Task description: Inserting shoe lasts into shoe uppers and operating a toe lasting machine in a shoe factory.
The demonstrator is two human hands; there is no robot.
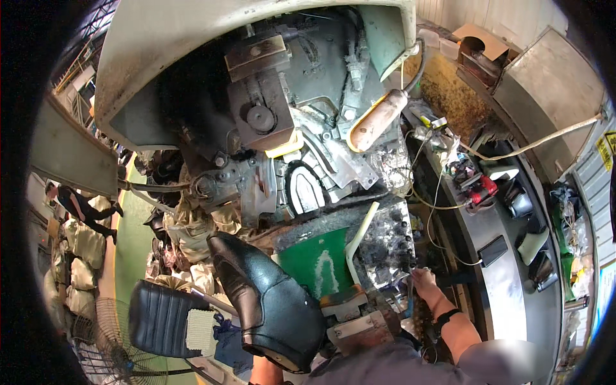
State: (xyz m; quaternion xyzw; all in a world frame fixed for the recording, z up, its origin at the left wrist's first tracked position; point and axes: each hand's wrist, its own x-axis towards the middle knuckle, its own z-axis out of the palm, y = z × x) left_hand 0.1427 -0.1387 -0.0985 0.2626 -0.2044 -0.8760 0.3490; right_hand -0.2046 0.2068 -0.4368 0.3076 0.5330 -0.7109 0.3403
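A black leather shoe upper (273, 295), shaped as if on a last, is held up at a tilt left of the machine's front, its toe pointing up and left. My left hand is behind and under it; only the wrist (265, 370) shows, and the fingers are hidden. On the right, my right hand (423, 282), with a black band at its wrist, is closed at the edge of the worn metal plate (388, 240); what it grips is unclear. Between them lie a green panel (308, 256) and a pale bent rod (360, 237). Beyond, a pale sole-shaped form (306, 190) sits in the machine.
A lamp (378, 122) hangs inside the machine's hood (256, 13). A padded black seat (163, 319) and a fan (115, 346) stand at the left. On the right bench (504, 295) lie a phone (493, 251), a red tool (481, 190) and shoes. A person (83, 208) is at far left.
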